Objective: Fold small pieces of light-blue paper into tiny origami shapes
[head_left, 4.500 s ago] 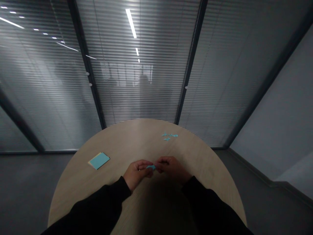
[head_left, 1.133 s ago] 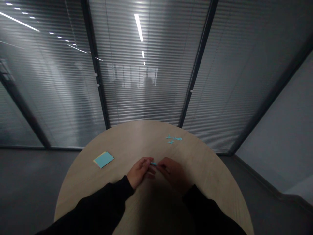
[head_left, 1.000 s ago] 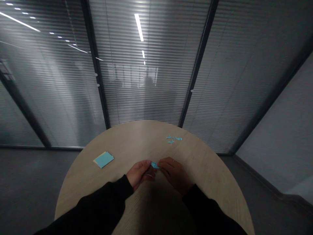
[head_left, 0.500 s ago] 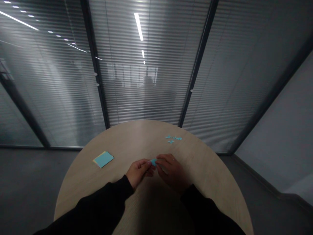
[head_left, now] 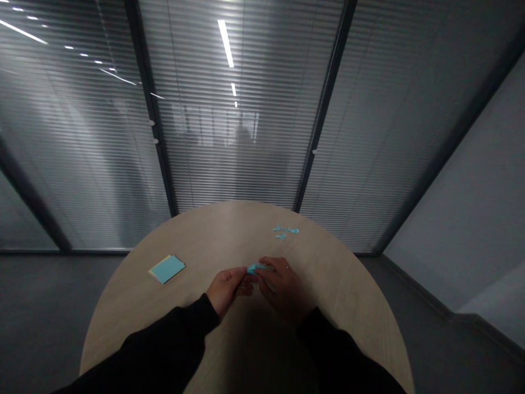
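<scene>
**Black sleeves** (head_left: 164,334): both forearms, entering from the near edge, reaching in toward the fingers.

**Left hand** (head_left: 225,290): left fingers (head_left: 241,277) clenched in a pinch on the paper.

**Right hand** (head_left: 283,290): right fingers (head_left: 268,264) curled over the same paper from the opposite side.

**Blue paper piece** (head_left: 256,268): small, seemingly folded, gripped between both sets of fingers just above the counter.

**Round wooden counter** (head_left: 123,312): bears everything listed here.

**Stack of sticky notes** (head_left: 167,268): blue on top, yellow edge beneath, lying left of the fingers.

**Blue paper scraps** (head_left: 285,231): small cut or torn bits, beyond the fingers.

**Slatted blinds behind glass** (head_left: 229,153): well beyond the fingers.

Step in hand: judged a fold. Next move calls for a steady two-handed pinch.
</scene>
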